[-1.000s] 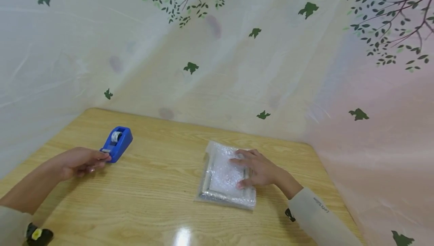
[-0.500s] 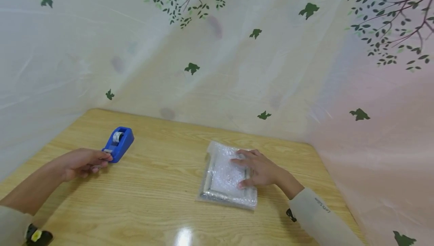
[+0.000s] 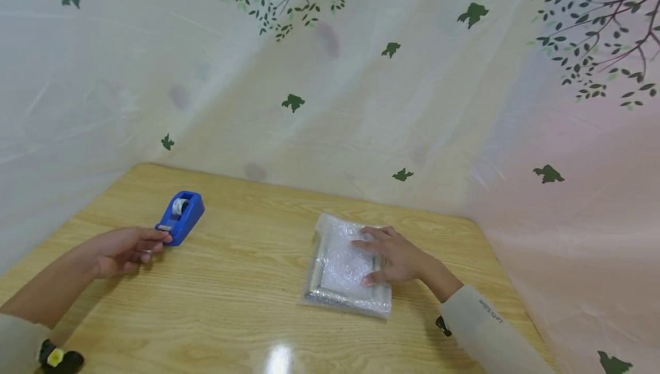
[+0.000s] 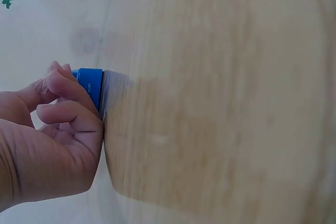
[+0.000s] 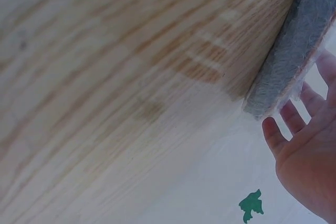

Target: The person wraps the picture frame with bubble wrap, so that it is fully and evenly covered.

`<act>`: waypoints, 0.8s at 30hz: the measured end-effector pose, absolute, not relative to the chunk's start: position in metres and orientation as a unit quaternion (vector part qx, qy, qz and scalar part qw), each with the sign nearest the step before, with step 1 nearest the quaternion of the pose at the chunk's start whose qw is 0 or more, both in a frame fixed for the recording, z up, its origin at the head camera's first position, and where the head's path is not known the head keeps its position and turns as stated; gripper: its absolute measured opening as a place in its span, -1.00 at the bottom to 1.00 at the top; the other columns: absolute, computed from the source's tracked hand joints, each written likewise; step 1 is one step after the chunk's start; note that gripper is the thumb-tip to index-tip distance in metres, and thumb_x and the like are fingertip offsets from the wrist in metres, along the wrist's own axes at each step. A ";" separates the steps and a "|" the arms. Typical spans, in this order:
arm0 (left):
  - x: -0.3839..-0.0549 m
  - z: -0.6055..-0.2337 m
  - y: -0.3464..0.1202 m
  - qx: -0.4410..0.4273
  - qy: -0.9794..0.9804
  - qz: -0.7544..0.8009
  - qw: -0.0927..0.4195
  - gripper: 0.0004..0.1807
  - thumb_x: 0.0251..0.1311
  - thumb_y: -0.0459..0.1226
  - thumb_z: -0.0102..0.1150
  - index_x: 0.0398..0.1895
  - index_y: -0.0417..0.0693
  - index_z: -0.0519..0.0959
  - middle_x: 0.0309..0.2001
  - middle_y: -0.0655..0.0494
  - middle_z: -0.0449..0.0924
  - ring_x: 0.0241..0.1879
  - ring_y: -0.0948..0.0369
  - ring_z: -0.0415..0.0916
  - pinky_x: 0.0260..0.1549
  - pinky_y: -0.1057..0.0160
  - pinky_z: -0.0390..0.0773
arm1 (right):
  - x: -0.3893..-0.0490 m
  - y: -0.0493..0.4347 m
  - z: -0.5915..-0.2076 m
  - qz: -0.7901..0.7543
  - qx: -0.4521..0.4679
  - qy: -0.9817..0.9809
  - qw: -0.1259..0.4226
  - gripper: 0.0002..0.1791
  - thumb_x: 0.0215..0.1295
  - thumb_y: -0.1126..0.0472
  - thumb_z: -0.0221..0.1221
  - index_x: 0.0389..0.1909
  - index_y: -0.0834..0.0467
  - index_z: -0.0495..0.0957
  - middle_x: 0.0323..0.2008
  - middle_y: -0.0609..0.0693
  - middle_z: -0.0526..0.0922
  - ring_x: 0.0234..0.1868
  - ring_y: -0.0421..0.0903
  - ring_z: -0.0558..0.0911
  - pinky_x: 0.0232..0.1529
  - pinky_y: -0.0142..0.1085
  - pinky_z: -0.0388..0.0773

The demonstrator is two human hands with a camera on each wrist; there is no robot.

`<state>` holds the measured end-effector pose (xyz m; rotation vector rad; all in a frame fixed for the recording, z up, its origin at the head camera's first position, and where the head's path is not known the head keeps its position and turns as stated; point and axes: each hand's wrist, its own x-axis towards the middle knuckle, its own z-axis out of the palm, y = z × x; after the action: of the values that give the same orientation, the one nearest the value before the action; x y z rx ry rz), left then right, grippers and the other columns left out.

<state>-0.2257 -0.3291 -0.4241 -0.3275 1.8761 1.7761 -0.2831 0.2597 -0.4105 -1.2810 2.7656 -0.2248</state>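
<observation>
At the left of the table, my left hand (image 3: 124, 251) is at the front end of a blue tape dispenser (image 3: 180, 217), which has a white-cored roll in it. Its thumb and index finger pinch a piece of clear tape (image 4: 42, 85), visible in the left wrist view; the other fingers are curled. Right of centre lies a flat rectangular frame in bubble wrap (image 3: 337, 265). My right hand (image 3: 394, 256) rests on its right part with fingers spread. In the right wrist view, the fingertips (image 5: 271, 128) lie along the wrapped package's upper face.
The wood-grain table (image 3: 232, 294) has rounded far corners. A pale curtain (image 3: 330, 133) printed with leaves and branches hangs behind it and along both sides. Dark bands with a flower ornament (image 3: 55, 357) sit at the left sleeve.
My left hand has shifted very slightly at the dispenser's front end. The right hand and the wrapped frame have stayed in place.
</observation>
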 end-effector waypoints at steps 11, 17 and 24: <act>-0.224 -0.424 -0.327 -0.132 0.670 0.683 0.260 -0.68 0.53 -0.17 -0.04 -0.28 0.02 0.71 -0.42 0.28 0.62 -0.52 0.35 0.42 -0.66 0.41 0.29 | -0.284 0.260 -0.410 -0.073 -0.421 0.903 0.042 -0.09 0.19 -0.37 0.30 0.51 -0.04 0.36 0.52 0.20 0.23 0.42 0.31 0.25 0.32 0.31 0.24; -0.223 -0.428 -0.328 -0.124 0.649 0.703 0.263 -0.65 0.54 -0.22 -0.05 -0.28 -0.01 0.76 -0.44 0.27 0.61 -0.57 0.39 0.37 -0.72 0.44 0.26 | -0.284 0.260 -0.410 -0.076 -0.418 0.904 0.046 -0.08 0.19 -0.38 0.29 0.51 -0.04 0.36 0.53 0.20 0.22 0.43 0.32 0.24 0.33 0.32 0.22; -0.220 -0.427 -0.330 -0.108 0.649 0.699 0.279 -0.68 0.54 -0.20 -0.01 -0.21 0.02 0.77 -0.40 0.25 0.60 -0.57 0.39 0.36 -0.70 0.46 0.29 | -0.285 0.262 -0.413 -0.082 -0.416 0.904 0.048 -0.08 0.20 -0.39 0.28 0.52 -0.07 0.34 0.55 0.18 0.19 0.44 0.31 0.22 0.34 0.32 0.20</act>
<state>-0.2202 -0.3295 -0.4272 -0.2896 1.7418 1.8752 -0.2855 0.2623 -0.4129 -1.2675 2.7572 -0.2487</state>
